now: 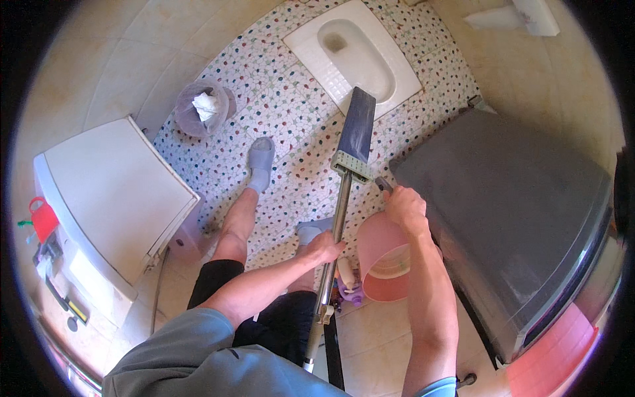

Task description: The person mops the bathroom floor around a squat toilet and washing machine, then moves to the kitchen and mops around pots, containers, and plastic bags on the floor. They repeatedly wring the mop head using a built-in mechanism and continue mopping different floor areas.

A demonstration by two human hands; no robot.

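My left hand [325,248] is wrapped around the metal pole of a flat mop [342,213]. The mop's head, with a dark grey pad [358,126] and a pale green plate with holes, is raised and reaches over the near edge of the squat toilet [392,106]. My right hand [406,206] is closed on a short dark grey handle [383,184], just right of the mop head; what the handle belongs to is hidden. Below that hand is a pink bucket [377,248], partly behind my right forearm.
A lined waste bin [191,119] with white tissue stands at the left. A white-topped appliance [114,193] is at far left, a dark grey covered unit [516,198] at right. Bottles [351,293] stand beside the bucket. My slippered foot [261,154] rests on the patterned floor [292,139].
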